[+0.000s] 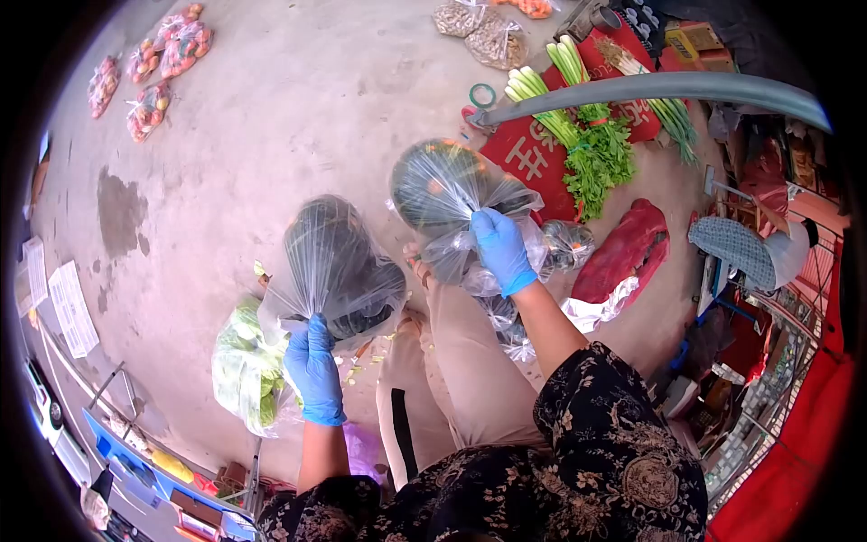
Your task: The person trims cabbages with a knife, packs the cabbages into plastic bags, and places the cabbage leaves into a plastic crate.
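Note:
My left hand [313, 369], in a blue glove, is closed on the gathered neck of a clear plastic bag [327, 248] with dark green produce inside. My right hand [502, 251], also blue-gloved, grips the neck of a second clear bag [440, 185], which holds a large dark green rounded vegetable with orange patches. Both bags are stretched forward from my fists, side by side. Just left of my left hand, a clear bag of leafy cabbage [248, 366] rests on the ground.
Celery bunches [596, 158] and scallions [668, 113] lie on a red sheet [528, 154] at the upper right, under a curved grey pole [686, 88]. A red sack [623, 253] lies right of my right hand. Bagged fruit [185, 45] is at the upper left.

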Tool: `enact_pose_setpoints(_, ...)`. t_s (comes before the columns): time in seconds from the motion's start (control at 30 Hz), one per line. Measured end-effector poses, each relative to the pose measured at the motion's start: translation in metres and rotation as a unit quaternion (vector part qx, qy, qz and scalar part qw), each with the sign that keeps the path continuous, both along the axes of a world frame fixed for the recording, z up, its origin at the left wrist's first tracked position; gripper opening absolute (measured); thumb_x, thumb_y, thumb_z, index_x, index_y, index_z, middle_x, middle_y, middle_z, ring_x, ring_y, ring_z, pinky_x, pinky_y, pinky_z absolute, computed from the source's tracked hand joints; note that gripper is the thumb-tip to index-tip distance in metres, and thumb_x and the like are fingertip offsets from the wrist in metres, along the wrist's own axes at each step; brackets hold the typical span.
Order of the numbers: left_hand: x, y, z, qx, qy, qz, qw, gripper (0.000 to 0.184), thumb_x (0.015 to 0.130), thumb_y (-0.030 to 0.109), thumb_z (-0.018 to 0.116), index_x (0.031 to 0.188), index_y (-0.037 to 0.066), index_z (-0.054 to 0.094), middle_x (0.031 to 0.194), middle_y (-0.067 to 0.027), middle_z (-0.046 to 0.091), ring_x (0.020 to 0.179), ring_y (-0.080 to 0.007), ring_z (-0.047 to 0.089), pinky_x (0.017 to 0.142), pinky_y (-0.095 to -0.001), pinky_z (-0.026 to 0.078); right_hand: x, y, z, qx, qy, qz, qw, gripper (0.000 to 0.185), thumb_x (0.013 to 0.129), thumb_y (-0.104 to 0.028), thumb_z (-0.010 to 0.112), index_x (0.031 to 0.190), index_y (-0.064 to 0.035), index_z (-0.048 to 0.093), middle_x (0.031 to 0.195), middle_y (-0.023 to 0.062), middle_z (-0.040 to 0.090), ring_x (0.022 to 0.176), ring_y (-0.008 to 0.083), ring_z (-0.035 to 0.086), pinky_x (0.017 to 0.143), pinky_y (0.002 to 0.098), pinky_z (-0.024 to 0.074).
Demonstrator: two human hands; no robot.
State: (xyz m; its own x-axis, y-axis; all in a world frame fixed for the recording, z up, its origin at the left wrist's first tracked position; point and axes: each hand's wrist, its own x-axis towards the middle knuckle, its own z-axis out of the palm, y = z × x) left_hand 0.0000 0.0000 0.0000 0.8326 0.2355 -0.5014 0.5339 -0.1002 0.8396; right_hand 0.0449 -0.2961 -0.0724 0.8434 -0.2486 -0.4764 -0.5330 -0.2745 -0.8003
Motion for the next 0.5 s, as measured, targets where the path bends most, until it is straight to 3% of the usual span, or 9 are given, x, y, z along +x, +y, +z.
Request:
enact_pose_setpoints(0.07, 0.03, 0.007, -0.017, -0.008, 0.006, 0.002, 1.0, 0.03, 0.087, 0.025, 0.056, 0.07, 0.0, 0.058, 0.064, 0.0006, 0.052, 0.061, -0.0074, 0.043, 0.058, -0.0238, 0.036, 0.008, 0.009, -0.02, -0.036, -0.01, -0.021, 0.999, 0.031, 0.085, -0.028, 0.046, 0.08, 0.0007, 0.057, 0.073, 0.0216, 0.057, 0.064, 0.0307, 0.055, 0.063, 0.0384, 0.0432)
enact_pose_setpoints(0.1, -0.013, 0.005, -0.004, 0.023, 0.07, 0.008, 0.997, 0.029, 0.087, 0.026, 0.057, 0.071, 0.001, 0.058, 0.065, 0.001, 0.052, 0.061, -0.0066, 0.042, 0.056, -0.0233, 0.035, -0.053, 0.014, -0.027, -0.002, 0.062, -0.03, 0.998, 0.031, 0.085, -0.028, 0.046, 0.08, 0.0005, 0.057, 0.072, 0.0216, 0.056, 0.064, 0.0306, 0.054, 0.063, 0.0384, 0.0428)
enact_pose_setpoints(0.17, 0.051, -0.016, -0.058, 0.049, 0.093, -0.019, 0.994, 0.028, 0.087, 0.025, 0.056, 0.075, 0.0, 0.06, 0.065, 0.0009, 0.052, 0.061, -0.0062, 0.043, 0.056, -0.0222, 0.036, -0.006, -0.01, -0.069, 0.003, 0.089, -0.054, 0.995, 0.031, 0.085, -0.028, 0.046, 0.08, 0.0002, 0.057, 0.069, 0.0216, 0.054, 0.064, 0.0303, 0.054, 0.063, 0.0382, 0.042)
enact_pose_setpoints(0.2, 0.106, -0.041, -0.109, 0.021, 0.036, -0.034, 0.999, 0.028, 0.087, 0.025, 0.056, 0.076, -0.001, 0.06, 0.065, 0.0007, 0.053, 0.062, -0.0064, 0.044, 0.056, -0.0221, 0.037, 0.053, -0.037, -0.104, 0.003, 0.075, -0.091, 0.993, 0.032, 0.084, -0.03, 0.045, 0.082, 0.0, 0.058, 0.067, 0.0194, 0.055, 0.059, 0.0284, 0.054, 0.058, 0.0374, 0.0437)
enact_pose_setpoints(0.27, 0.134, -0.056, -0.159, 0.021, 0.048, -0.063, 0.997, 0.028, 0.087, 0.024, 0.055, 0.079, -0.002, 0.061, 0.066, 0.0004, 0.055, 0.062, -0.0066, 0.045, 0.057, -0.022, 0.038, 0.074, -0.046, -0.133, 0.059, 0.14, -0.134, 0.979, 0.034, 0.084, -0.031, 0.044, 0.082, 0.0, 0.058, 0.068, 0.0179, 0.057, 0.056, 0.0277, 0.054, 0.053, 0.037, 0.0447)
enact_pose_setpoints(0.33, 0.157, -0.063, -0.21, 0.141, 0.05, -0.189, 0.971, 0.034, 0.086, 0.028, 0.054, 0.086, -0.005, 0.061, 0.069, -0.0035, 0.059, 0.064, -0.0105, 0.05, 0.061, -0.0257, 0.041, 0.094, -0.054, -0.179, 0.053, 0.176, -0.135, 0.974, 0.037, 0.084, -0.032, 0.041, 0.086, 0.0003, 0.059, 0.071, 0.0155, 0.059, 0.051, 0.0261, 0.055, 0.044, 0.036, 0.0456)
enact_pose_setpoints(0.4, 0.188, -0.075, -0.272, 0.09, 0.092, -0.147, 0.981, 0.034, 0.085, 0.029, 0.052, 0.085, -0.004, 0.062, 0.07, -0.0051, 0.059, 0.062, -0.0128, 0.051, 0.061, -0.0273, 0.042, 0.116, -0.058, -0.214, 0.062, 0.18, -0.154, 0.969, 0.037, 0.085, -0.032, 0.039, 0.089, 0.0002, 0.058, 0.075, 0.0169, 0.06, 0.053, 0.0274, 0.056, 0.045, 0.0366, 0.0464)
enact_pose_setpoints(0.5, 0.234, -0.102, -0.323, 0.047, 0.144, -0.144, 0.978, 0.029, 0.084, 0.027, 0.051, 0.086, 0.001, 0.061, 0.071, -0.0038, 0.057, 0.061, -0.0126, 0.048, 0.058, -0.0265, 0.039, 0.145, -0.067, -0.268, 0.079, 0.191, -0.142, 0.968, 0.039, 0.085, -0.03, 0.037, 0.098, 0.0013, 0.056, 0.087, 0.0216, 0.059, 0.063, 0.0316, 0.06, 0.05, 0.038, 0.0504)
